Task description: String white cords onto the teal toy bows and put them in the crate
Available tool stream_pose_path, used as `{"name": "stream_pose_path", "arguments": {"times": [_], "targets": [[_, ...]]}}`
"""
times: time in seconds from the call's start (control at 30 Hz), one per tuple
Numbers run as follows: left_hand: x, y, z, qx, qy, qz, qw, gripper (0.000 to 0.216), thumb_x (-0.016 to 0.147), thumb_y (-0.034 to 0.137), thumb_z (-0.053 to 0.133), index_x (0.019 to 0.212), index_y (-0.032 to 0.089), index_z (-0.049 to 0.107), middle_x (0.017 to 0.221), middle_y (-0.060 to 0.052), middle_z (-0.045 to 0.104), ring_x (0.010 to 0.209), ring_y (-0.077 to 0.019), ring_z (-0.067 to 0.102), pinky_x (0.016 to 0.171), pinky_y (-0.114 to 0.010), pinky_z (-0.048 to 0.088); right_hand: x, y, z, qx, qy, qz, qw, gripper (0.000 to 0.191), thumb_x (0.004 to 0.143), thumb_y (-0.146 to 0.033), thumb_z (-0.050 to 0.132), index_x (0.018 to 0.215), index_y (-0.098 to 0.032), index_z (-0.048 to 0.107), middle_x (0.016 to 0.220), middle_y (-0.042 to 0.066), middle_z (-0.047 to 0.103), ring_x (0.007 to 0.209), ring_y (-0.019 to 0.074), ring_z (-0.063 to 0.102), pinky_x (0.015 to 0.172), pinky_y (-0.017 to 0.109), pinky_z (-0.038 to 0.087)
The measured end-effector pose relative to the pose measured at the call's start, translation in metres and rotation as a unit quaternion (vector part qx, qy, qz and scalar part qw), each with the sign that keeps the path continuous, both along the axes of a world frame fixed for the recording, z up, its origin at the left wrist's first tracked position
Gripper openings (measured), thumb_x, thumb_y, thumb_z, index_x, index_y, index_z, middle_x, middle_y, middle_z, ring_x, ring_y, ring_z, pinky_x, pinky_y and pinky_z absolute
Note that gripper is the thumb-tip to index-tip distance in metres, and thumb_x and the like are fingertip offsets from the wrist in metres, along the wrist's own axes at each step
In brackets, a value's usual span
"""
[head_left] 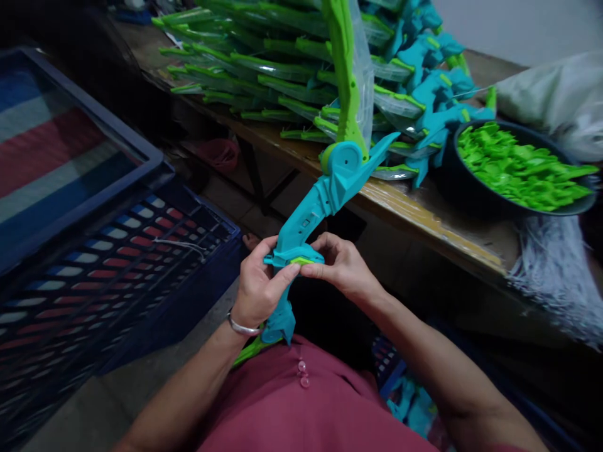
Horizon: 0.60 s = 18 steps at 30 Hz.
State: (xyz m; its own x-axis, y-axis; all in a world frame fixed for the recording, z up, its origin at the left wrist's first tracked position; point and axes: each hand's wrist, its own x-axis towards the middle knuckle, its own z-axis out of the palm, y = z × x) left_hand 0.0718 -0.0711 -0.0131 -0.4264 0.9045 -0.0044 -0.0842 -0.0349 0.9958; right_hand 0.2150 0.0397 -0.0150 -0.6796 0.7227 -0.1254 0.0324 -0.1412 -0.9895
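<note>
I hold a teal and green toy bow (325,188) upright in front of my chest. My left hand (257,285) is closed round its teal grip, with the thumb pressed on a small green piece (301,260) set into the grip. My right hand (342,263) pinches that same green piece from the right side. The bow's green upper limb (343,75) rises to the top of the view with a clear plastic wrap hanging beside it. Its lower end rests against my red shirt.
A wooden table (424,220) carries a large pile of finished bows (301,69) and a black bowl (475,194) of small green parts (513,166). A dark blue crate (117,263) stands at the left. White strings (556,276) hang off the table's right edge, below a white bag (551,94).
</note>
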Motion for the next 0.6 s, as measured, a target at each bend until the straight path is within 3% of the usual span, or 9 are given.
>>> {"name": "stream_pose_path", "arguments": {"times": [0.17, 0.27, 0.33, 0.43, 0.53, 0.6], "targets": [[-0.003, 0.005, -0.005, -0.042, 0.004, -0.004, 0.999, 0.052, 0.078, 0.033, 0.082, 0.125, 0.019, 0.063, 0.106, -0.006, 0.074, 0.097, -0.0248, 0.07, 0.09, -0.033, 0.054, 0.007, 0.003, -0.002, 0.074, -0.029, 0.013, 0.997, 0.055, 0.062, -0.061, 0.088, 0.083, -0.018, 0.061, 0.072, -0.004, 0.062, 0.063, 0.0107, 0.054, 0.055, 0.022, 0.045], [-0.005, 0.012, -0.008, -0.08, -0.027, 0.002, 0.996, 0.057, 0.074, 0.037, 0.085, 0.123, 0.02, 0.061, 0.107, -0.006, 0.075, 0.097, -0.0247, 0.072, 0.088, -0.033, 0.056, 0.022, 0.018, 0.013, 0.212, -0.067, 0.073, 0.972, 0.043, 0.077, -0.058, 0.079, 0.095, -0.02, 0.069, 0.081, -0.003, 0.07, 0.067, 0.0117, 0.062, 0.056, 0.022, 0.051], [-0.005, 0.016, -0.008, -0.119, -0.072, 0.007, 0.99, 0.057, 0.071, 0.041, 0.087, 0.116, 0.019, 0.061, 0.1, -0.006, 0.077, 0.089, -0.0254, 0.074, 0.082, -0.034, 0.059, 0.042, 0.042, 0.03, 0.298, -0.108, 0.057, 0.947, 0.033, 0.083, -0.05, 0.076, 0.102, -0.023, 0.071, 0.089, -0.004, 0.073, 0.075, 0.0125, 0.067, 0.064, 0.023, 0.055], [-0.006, 0.018, 0.003, -0.158, -0.149, 0.044, 0.975, 0.058, 0.059, 0.044, 0.093, 0.103, 0.021, 0.063, 0.092, -0.003, 0.079, 0.083, -0.028, 0.076, 0.074, -0.037, 0.063, 0.087, 0.106, 0.054, 0.36, -0.171, -0.111, 0.91, 0.021, 0.09, -0.039, 0.07, 0.1, -0.021, 0.071, 0.095, -0.001, 0.074, 0.088, 0.0146, 0.068, 0.081, 0.027, 0.055], [-0.02, 0.019, 0.017, -0.174, -0.19, 0.129, 0.958, 0.059, 0.044, 0.046, 0.097, 0.092, 0.029, 0.067, 0.089, 0.002, 0.08, 0.095, -0.0348, 0.074, 0.072, -0.044, 0.067, 0.139, 0.19, 0.068, 0.382, -0.25, -0.288, 0.842, 0.018, 0.097, -0.03, 0.059, 0.096, -0.015, 0.069, 0.09, 0.003, 0.072, 0.082, 0.0156, 0.065, 0.081, 0.032, 0.054], [-0.042, 0.021, 0.019, -0.173, -0.187, 0.155, 0.954, 0.05, 0.046, 0.05, 0.094, 0.088, 0.034, 0.071, 0.09, 0.006, 0.081, 0.102, -0.0397, 0.072, 0.068, -0.05, 0.067, 0.17, 0.239, 0.073, 0.386, -0.304, -0.356, 0.795, 0.017, 0.096, -0.029, 0.063, 0.091, -0.013, 0.067, 0.089, 0.003, 0.07, 0.083, 0.0157, 0.065, 0.083, 0.035, 0.055]]}}
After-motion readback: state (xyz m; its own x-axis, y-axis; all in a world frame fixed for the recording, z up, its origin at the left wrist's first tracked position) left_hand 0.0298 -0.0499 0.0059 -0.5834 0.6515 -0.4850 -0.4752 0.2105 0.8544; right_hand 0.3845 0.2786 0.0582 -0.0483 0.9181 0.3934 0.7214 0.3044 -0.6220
